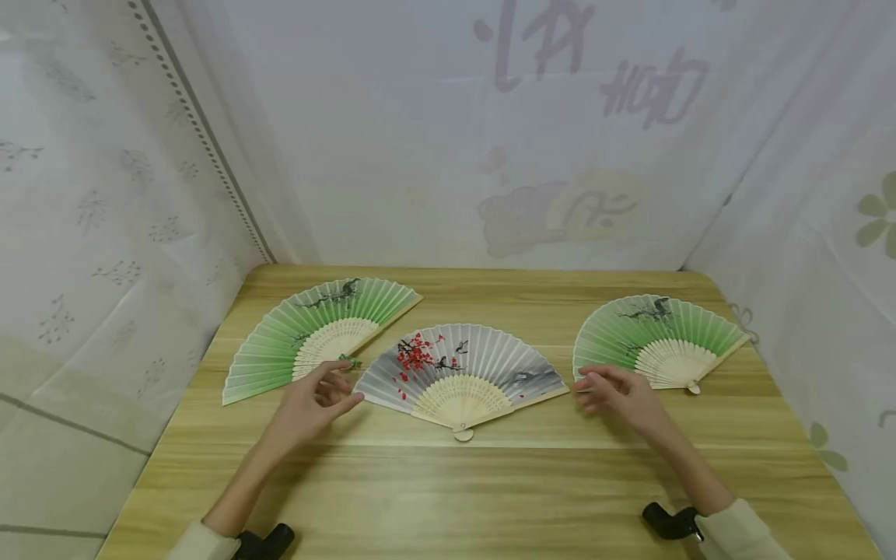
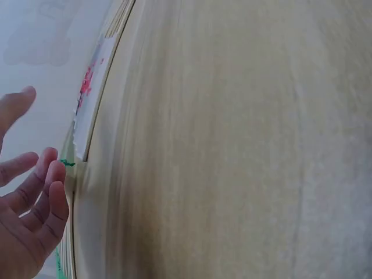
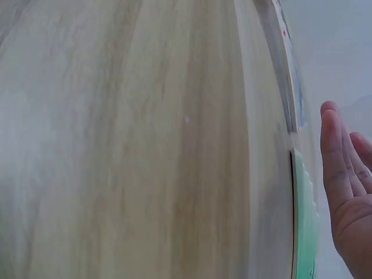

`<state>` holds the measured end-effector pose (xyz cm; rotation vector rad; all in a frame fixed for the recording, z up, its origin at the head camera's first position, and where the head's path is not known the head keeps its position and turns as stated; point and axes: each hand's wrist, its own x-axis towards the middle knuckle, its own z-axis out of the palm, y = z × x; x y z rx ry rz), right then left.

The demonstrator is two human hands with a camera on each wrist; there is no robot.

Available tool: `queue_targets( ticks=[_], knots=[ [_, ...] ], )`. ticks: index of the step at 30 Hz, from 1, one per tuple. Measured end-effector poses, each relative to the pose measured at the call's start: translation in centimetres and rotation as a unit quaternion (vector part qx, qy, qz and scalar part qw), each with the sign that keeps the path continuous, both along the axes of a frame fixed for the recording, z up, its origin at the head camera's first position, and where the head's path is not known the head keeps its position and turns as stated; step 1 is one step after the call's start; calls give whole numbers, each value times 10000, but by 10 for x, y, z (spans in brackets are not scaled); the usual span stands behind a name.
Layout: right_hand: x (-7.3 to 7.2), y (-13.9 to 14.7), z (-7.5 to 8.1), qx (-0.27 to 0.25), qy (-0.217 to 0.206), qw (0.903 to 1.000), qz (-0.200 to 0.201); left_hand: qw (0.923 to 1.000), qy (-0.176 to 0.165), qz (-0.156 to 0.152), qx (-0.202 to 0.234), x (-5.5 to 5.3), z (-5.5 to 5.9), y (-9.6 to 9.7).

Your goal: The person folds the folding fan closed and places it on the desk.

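Note:
A grey folding fan (image 1: 483, 358) with red blossoms lies spread in the middle of the table, its pivot end toward me. To its left is a spread green folding fan (image 1: 273, 342) with a dark bird and branch. A similar green folding fan (image 1: 623, 327) lies at the right. My left hand (image 1: 311, 408) hovers by the grey fan's left tip, in front of the left green fan, fingers loosely bent and holding nothing. Beside the grey fan's right tip is my right hand (image 1: 619, 397), fingers relaxed and empty, partly covering the right green fan's lower left edge.
The wooden table (image 1: 434, 498) has a white curtain (image 1: 392, 140) behind it and patterned cloth (image 1: 112, 218) at the left. A small green tassel (image 1: 353, 362) lies between the left green fan and the grey fan. Black wrist mounts (image 1: 668, 523) sit at both sleeves.

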<state>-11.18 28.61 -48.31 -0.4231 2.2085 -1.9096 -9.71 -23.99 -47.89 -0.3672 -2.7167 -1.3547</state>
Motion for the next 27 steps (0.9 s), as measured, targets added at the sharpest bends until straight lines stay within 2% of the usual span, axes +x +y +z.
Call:
queue_targets(
  ticks=[7,13,16,27],
  knots=[
    [1,-12,-6,-62,-437,9990,117,9993,-323,107,-140,-1,-6,0],
    [5,-21,-9,-256,-978,9948,151,9992,-360,129,-83,-2,-10,2],
    [7,-24,-11,-313,-1129,9927,291,9989,-427,160,-96,-3,-11,3],
    [13,-32,-16,-453,-1662,9842,399,9979,-553,178,-272,-6,-12,3]
  ],
)
